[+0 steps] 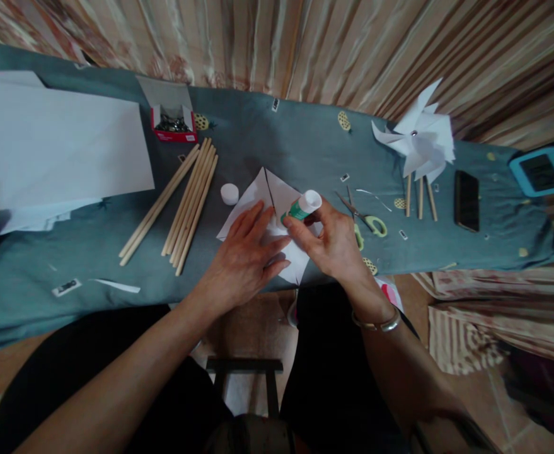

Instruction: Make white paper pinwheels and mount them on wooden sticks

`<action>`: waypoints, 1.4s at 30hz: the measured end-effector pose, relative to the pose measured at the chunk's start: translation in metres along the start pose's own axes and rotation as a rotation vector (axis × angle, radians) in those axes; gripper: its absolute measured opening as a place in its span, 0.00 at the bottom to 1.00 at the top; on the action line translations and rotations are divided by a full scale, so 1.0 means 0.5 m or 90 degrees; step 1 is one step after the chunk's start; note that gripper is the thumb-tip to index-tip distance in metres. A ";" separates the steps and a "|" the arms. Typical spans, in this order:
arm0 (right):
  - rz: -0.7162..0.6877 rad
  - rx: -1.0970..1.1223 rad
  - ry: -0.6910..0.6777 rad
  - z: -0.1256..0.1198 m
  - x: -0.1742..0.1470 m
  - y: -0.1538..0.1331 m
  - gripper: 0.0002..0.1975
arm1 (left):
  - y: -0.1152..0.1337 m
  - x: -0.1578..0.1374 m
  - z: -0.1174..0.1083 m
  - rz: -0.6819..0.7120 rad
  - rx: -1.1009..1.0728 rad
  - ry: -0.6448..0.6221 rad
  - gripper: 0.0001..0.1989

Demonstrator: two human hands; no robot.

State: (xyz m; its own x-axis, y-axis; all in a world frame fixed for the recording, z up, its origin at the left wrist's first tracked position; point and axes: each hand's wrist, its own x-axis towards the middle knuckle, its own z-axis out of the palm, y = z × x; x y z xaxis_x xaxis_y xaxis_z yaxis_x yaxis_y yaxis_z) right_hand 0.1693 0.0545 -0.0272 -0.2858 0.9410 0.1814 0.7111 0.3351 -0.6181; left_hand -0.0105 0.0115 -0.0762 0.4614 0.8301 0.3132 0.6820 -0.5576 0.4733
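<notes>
A white paper square (pixel 252 195) with dark diagonal lines lies turned on its corner at the table's front edge. My left hand (pixel 246 258) rests on it, fingers spread and pressing it down. In my right hand (pixel 333 239) is a green and white glue stick (pixel 300 207), tilted with its lower end at the middle of the paper; my fingers partly hide it. The white cap (pixel 230 194) sits just left of the paper. Right of my right hand lie scissors (pixel 362 215) with green handles, partly behind the hand.
Wooden sticks (pixel 191 208) lie to the left, below a red box (pixel 173 125) of small metal pieces. White paper sheets (pixel 63 139) cover the far left. Paper pinwheels (pixel 421 135) on sticks, a phone (pixel 466 200) and a blue-framed device (pixel 542 172) are on the right. Curtains (pixel 239 44) hang behind.
</notes>
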 end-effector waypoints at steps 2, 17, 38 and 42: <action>0.006 0.003 0.001 0.001 0.002 0.000 0.11 | 0.000 0.000 -0.002 0.001 -0.002 -0.003 0.20; 0.011 0.000 0.011 0.010 0.011 -0.007 0.10 | 0.004 0.001 0.001 -0.008 -0.016 0.014 0.18; 0.351 0.746 -0.012 0.004 0.037 0.022 0.17 | 0.001 -0.004 0.003 0.022 -0.031 0.058 0.17; 0.377 0.890 -0.005 -0.008 0.037 0.023 0.14 | -0.012 0.000 -0.029 0.052 -0.029 0.109 0.20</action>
State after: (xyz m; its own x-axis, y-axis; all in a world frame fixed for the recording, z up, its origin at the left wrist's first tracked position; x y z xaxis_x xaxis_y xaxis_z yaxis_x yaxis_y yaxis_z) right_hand 0.1747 0.0757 -0.0278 -0.1935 0.9177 -0.3471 -0.4397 -0.3974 -0.8055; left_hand -0.0227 0.0149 -0.0673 0.4085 0.7731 0.4853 0.6178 -0.6255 0.4765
